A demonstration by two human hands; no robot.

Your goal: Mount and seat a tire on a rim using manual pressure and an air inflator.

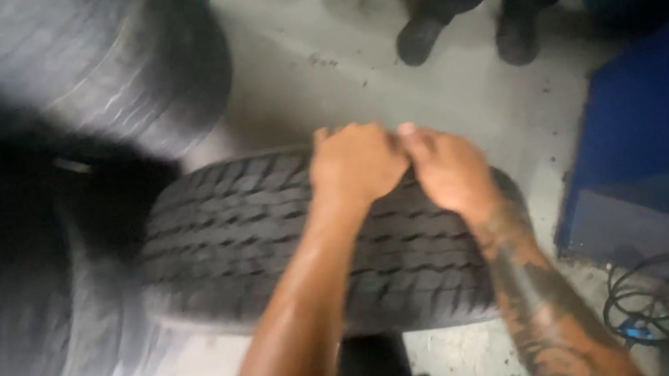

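Both hands [400, 167] — atop upright tyre [273, 238]

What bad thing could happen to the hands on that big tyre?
Both hands, left hand and right hand, rest side by side on the tread of the upright tyre. It might roll or tip toward another person's shoes standing close behind. Fingers could get pinched against the other tyres at the left. The loose cables on the floor might trip someone.
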